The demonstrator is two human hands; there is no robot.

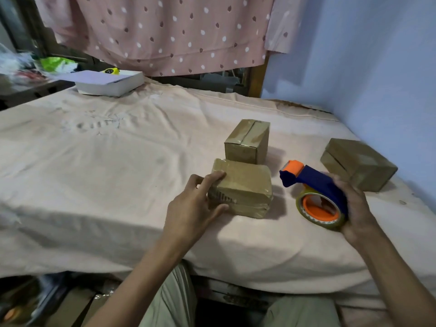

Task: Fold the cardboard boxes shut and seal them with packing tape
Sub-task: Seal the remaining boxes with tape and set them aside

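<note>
Three brown cardboard boxes lie on a bed covered with a pale pink sheet (pixel 94 175). The nearest box (pixel 245 187) is flat, closed and glossy with tape; my left hand (pixel 195 204) grips its left end, fingers on top and thumb at the front face. Behind it stands a taller closed box (pixel 247 140) with tape along its top seam. A third box (pixel 358 164) lies at the right by the wall. My right hand (pixel 354 206) holds a blue and orange tape dispenser (pixel 316 192) with a clear tape roll, just right of the nearest box.
A white flat box (pixel 111 84) with a small yellow object (pixel 112 71) behind it sits at the bed's far left corner. A pink dotted cloth (pixel 165 31) hangs behind. A blue wall (pixel 377 67) bounds the right side. Clutter lies on the floor at lower left.
</note>
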